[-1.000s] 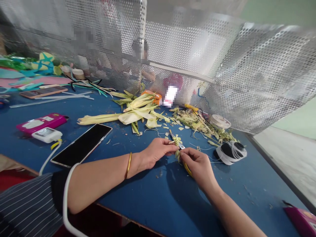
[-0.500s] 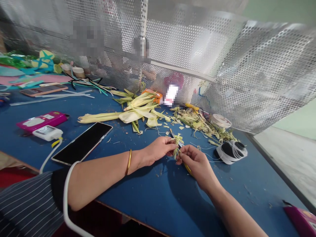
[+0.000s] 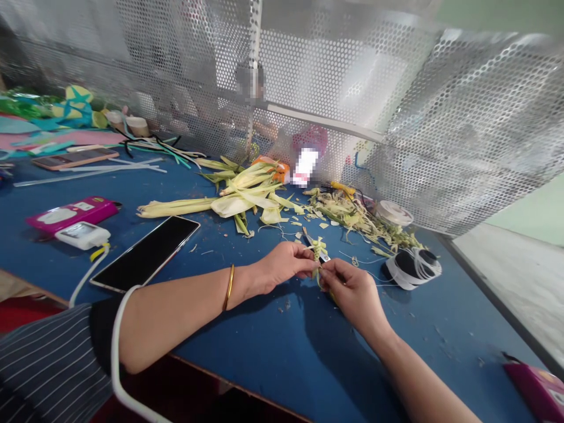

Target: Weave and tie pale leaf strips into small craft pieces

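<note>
A small knotted or braided piece of pale green corn husk is held upright between my hands. My left hand is closed, pinching its left side and lower part between thumb and fingers. My right hand is also closed, with thumb and forefinger pinched at its lower end. Behind the piece are scissors, their blades pointing away and a bit of yellow handle showing by my right fingers. They seem to lie on the table under my hands, partly hidden.
On the blue table lie whole corn husks, a heap of husk scraps, a thread spool and a white tape roll. A black-screened phone and magenta device sit left. A perforated metal screen stands behind.
My fingers have shifted slightly on the husk piece, and its knotted top now shows more upright. My right fingers have come closer to my left fingertips. The view has moved a little.
</note>
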### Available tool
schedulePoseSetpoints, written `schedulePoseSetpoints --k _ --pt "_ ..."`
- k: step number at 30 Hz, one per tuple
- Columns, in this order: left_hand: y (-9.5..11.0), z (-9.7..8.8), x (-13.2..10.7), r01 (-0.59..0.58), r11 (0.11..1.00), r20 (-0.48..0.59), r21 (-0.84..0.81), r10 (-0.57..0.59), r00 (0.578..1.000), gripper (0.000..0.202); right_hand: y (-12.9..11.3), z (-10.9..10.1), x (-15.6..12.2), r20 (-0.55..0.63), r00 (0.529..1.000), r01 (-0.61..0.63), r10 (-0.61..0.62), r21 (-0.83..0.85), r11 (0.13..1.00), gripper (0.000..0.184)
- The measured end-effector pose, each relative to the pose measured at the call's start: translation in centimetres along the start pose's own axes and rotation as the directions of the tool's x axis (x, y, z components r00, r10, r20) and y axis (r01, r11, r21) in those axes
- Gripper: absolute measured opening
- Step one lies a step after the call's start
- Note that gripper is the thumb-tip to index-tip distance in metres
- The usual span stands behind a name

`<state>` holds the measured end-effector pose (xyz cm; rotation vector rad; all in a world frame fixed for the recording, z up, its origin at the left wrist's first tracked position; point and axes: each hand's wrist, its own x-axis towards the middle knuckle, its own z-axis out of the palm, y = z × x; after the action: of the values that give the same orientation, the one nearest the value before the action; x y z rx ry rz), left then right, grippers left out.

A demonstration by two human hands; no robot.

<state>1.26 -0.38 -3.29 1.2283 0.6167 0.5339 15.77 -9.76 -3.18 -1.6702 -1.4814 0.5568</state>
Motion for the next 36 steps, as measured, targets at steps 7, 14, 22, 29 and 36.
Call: schedulePoseSetpoints --k 7,14,22,29,36 --pt "-0.2 -0.1 0.2 -0.028 1.000 0.006 -0.010 0.028 1.000 0.026 0.0 0.2 0.3 0.136 0.982 -0.160 0.128 0.258 0.953 0.032" --pt "0.6 0.1 -0.1 -0.005 1.000 0.018 -0.003 0.005 1.000 0.024 -0.3 0.1 0.3 0.097 0.987 -0.147 0.128 0.232 0.961 0.036" --pt "0.2 0.1 -0.2 -0.004 0.999 0.020 0.035 0.004 1.000 0.027 -0.4 0.4 0.1 0.074 0.991 -0.120 0.110 0.143 0.982 0.027" --pt "-0.1 -0.1 0.1 -0.071 0.992 0.014 0.108 0.070 0.997 0.026 0.6 0.3 0.3 0.111 0.990 -0.103 0.083 0.195 0.975 0.035" --pt "0.1 -0.4 0.1 -0.096 0.974 0.017 0.203 0.095 0.995 0.030 0.9 0.3 0.4 0.140 0.986 -0.115 0.089 0.185 0.976 0.039"
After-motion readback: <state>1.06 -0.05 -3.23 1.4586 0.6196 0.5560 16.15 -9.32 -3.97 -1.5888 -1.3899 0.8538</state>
